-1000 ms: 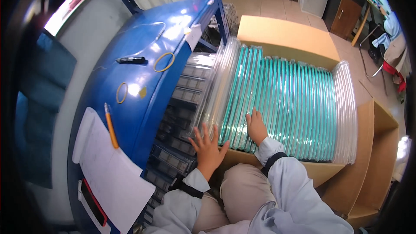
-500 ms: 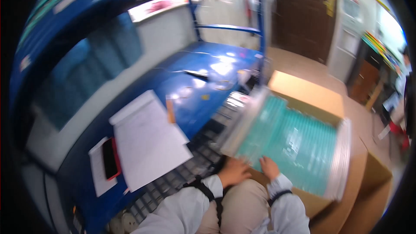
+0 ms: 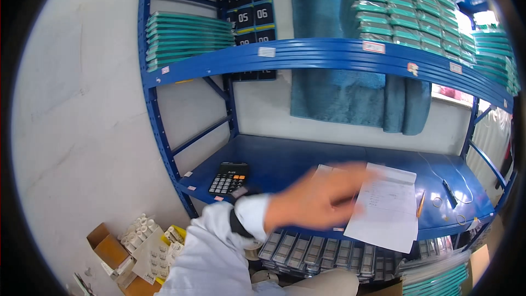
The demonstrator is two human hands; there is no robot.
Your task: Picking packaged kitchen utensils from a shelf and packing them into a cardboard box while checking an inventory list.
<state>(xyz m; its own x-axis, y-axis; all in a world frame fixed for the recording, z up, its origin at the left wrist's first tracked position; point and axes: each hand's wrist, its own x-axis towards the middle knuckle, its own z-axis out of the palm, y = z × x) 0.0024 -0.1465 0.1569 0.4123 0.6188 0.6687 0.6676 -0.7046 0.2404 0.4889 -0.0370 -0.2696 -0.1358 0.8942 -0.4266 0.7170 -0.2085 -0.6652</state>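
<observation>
while the hand crosses in front of the blue shelf, it shows only as a blur, so i cannot tell whether its fingers are spread or curled, nor which hand it is; it comes from the left on a white sleeve with a dark band at the wrist. nothing shows in its grip. only this one hand is in sight.

nearest it lies the paper, a printed sheet on the shelf's front edge, its lower corner hanging over the lip. the blurred fingertips overlap the paper's left edge; whether they touch it i cannot tell.

below the shelf's front edge sits a row of trays holding small parts. below the shelf's left end, on the floor, are cardboard boxes with white spools and yellow packets.

on the shelf, left of the paper, rests a calculator. right of the paper lie a pencil, a black pen and a thin cord.

behind the shelf, a teal cloth hangs against the wall. on the upper shelf stand stacks of teal trays at the left and taller stacks to the right.
</observation>
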